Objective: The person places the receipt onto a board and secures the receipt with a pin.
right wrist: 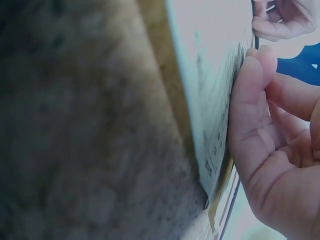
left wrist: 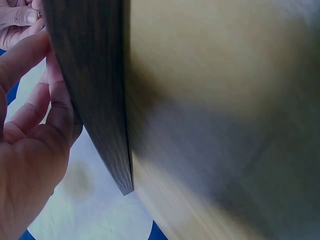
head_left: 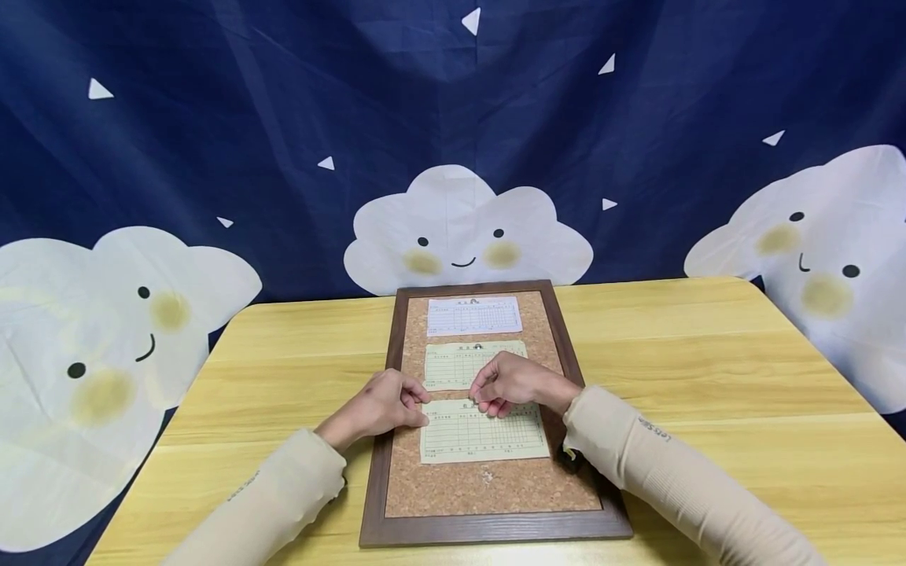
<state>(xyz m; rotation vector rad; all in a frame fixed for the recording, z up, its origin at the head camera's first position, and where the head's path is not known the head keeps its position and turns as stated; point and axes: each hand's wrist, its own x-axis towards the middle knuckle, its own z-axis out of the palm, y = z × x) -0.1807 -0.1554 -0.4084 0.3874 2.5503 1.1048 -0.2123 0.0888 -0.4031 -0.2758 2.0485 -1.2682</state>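
Observation:
A framed cork board (head_left: pixel 439 495) lies on the table with three printed paper slips on it. On the lowest slip (head_left: pixel 481 440), pale yellow-green, my left hand (head_left: pixel 388 401) rests its thumb and fingertips at the left edge. At that slip's top middle, my right hand (head_left: pixel 513 380) pinches a tiny pin between thumb and forefinger; the fingers hide most of it, and a thin metal bit of the pin (left wrist: pixel 38 14) shows in the left wrist view. Above lies a second yellow-green slip (head_left: pixel 442 365), with a shiny pin (head_left: pixel 477 347) at its top. The white slip (head_left: pixel 474 318) farthest up also has a pin (head_left: pixel 473 301).
Several small clear or shiny pieces (head_left: pixel 487 475) sit on the cork below the lowest slip. A dark object (head_left: pixel 569 457) beside the right sleeve is partly hidden. The board's brown wooden frame (head_left: pixel 495 530) lies near the table's front edge. Behind hangs a blue cloud-patterned cloth (head_left: pixel 453 102).

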